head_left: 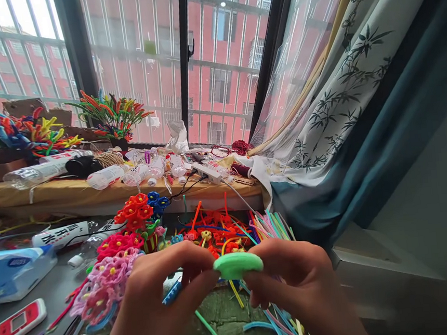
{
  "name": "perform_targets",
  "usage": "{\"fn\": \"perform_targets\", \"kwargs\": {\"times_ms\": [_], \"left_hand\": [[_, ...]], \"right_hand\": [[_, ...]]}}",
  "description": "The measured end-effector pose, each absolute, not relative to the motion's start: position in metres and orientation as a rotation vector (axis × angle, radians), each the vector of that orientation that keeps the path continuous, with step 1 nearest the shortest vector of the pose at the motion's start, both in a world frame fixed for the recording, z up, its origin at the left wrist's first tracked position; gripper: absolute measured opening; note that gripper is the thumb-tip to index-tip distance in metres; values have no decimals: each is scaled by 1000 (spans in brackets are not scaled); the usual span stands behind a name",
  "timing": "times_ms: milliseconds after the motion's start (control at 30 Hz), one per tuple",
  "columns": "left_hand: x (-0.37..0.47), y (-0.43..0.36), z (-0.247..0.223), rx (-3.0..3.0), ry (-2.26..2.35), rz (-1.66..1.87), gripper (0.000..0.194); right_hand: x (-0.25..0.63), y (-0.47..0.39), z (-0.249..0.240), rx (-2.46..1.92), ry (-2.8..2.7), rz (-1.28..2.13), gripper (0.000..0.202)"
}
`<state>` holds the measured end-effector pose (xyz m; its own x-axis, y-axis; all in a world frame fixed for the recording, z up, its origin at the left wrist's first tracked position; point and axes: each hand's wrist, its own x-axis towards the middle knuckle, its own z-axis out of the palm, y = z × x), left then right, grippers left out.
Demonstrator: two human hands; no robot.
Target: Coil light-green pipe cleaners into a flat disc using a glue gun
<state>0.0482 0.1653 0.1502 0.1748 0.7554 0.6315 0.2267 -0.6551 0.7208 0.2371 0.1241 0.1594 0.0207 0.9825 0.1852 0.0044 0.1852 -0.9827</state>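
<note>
Between both hands, above the table, is a flat, light-green fuzzy coil (238, 266), apparently wound from pipe cleaner. My left hand (175, 289) pinches its left edge between thumb and forefinger. On the opposite edge, my right hand (293, 276) also grips with thumb and fingers. Below the hands, a green pipe cleaner stem (211, 329) lies over the dark green work surface (230, 305). Pink pipe-cleaner flowers (108, 279) stand just left of my left hand. Red and orange pipe-cleaner pieces (216, 225) are heaped behind the coil.
Loose pastel pipe cleaners (271, 226) are bundled behind my right hand. At left lie a tissue pack (16, 274), a red-and-white device (16, 329) and plastic bottles (63, 234). The windowsill (54, 195) holds more bottles, a power strip (206, 173) and colourful pipe-cleaner bouquets (115, 117). Curtains (343, 99) hang at right.
</note>
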Motion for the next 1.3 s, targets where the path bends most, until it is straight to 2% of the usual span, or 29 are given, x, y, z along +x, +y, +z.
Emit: {"fn": "perform_targets", "kwargs": {"times_ms": [233,400,533,700,933,1067,1233,1300], "left_hand": [[47,168,147,2082,870,1484,12],[46,169,147,2103,891,1452,14],[47,171,147,2165,828,1342,15],[46,172,145,2211,813,1250,15],[43,174,144,2219,819,1206,13],[43,174,144,2142,842,1266,14],[41,166,148,1977,834,1305,12],[41,163,151,1914,808,1302,13]], "right_hand": [[244,128,153,-1052,-1356,990,23],[252,134,149,-921,-1335,880,49],[250,136,148,-891,-1359,844,34],[244,136,146,-882,-1273,1066,32],[246,144,142,-835,-1239,1023,22],[252,147,139,-859,-1192,943,29],[262,146,133,-894,-1146,864,54],[264,145,132,-892,-1221,877,52]]}}
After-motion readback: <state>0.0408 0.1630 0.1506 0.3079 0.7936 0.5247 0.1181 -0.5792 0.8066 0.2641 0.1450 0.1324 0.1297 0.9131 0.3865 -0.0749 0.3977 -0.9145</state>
